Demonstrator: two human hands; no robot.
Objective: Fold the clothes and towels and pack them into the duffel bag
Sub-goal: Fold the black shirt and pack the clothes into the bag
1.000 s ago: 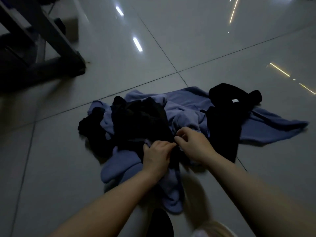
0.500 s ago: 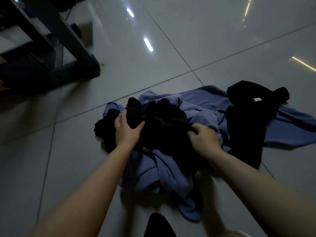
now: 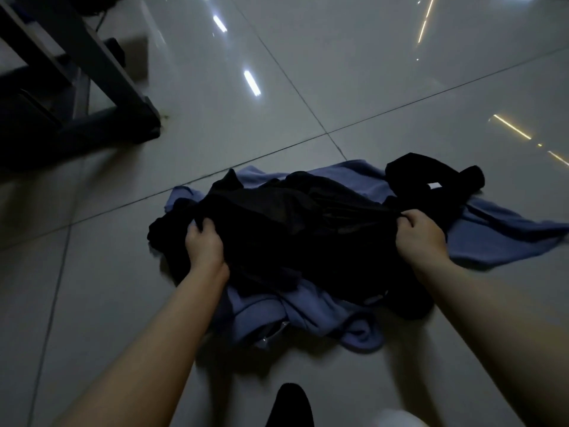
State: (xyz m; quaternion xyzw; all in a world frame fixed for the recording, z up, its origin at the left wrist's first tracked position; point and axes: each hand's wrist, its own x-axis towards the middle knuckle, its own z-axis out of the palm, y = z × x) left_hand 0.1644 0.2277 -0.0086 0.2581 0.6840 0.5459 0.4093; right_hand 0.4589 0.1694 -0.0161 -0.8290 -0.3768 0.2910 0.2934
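A pile of clothes lies on the tiled floor. A black garment [image 3: 301, 229] is stretched wide over the pile. My left hand [image 3: 204, 245] grips its left edge with curled fingers. My right hand [image 3: 420, 234] grips its right edge. Under it lies blue-purple cloth [image 3: 505, 238], spreading right and bunching at the near side [image 3: 308, 318]. Another black piece [image 3: 431, 177] lies at the back right of the pile. No duffel bag is in view.
A dark metal furniture frame [image 3: 92, 72] stands at the upper left on the glossy grey floor [image 3: 338, 72]. A black shoe tip [image 3: 291, 405] shows at the bottom edge. Something small and shiny [image 3: 272, 334] peeks from under the blue cloth.
My hands have moved apart, from the middle of the pile to the two sides of the black garment, spreading it wide. The view has also shifted.
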